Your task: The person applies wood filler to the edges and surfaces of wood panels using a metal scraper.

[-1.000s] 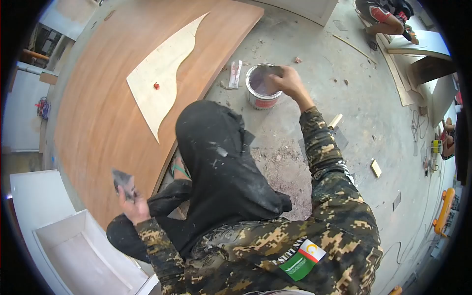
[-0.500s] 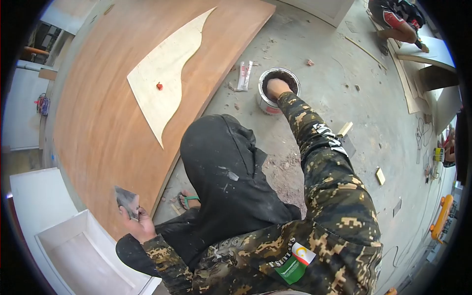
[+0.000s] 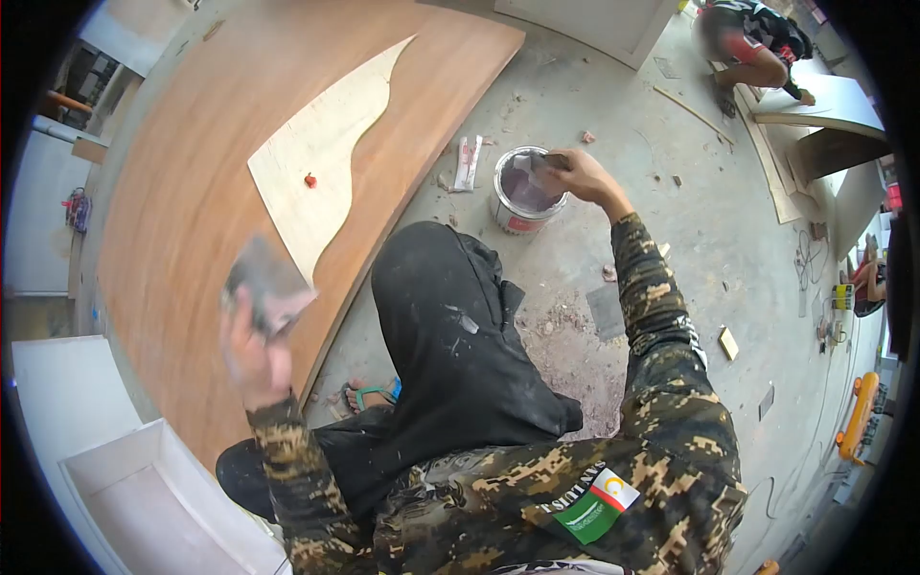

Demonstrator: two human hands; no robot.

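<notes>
Concrete floor [image 3: 661,201] is spreading to a black lens border. Board [image 3: 172,278] is lying at 10 o'clock, its top edge running out of view. Can [image 3: 508,213] is standing at 1 o'clock; the right hand [image 3: 585,177] is covering part of its rim, fingers closing on a dark blade [image 3: 550,163] over the mouth, outline unclear. At 9 o'clock the left hand [image 3: 257,350] is blurring; its fingers are clamping a grey plate [image 3: 268,278], exact contact unreadable. At 3 o'clock the border is cutting off a person [image 3: 868,278].
</notes>
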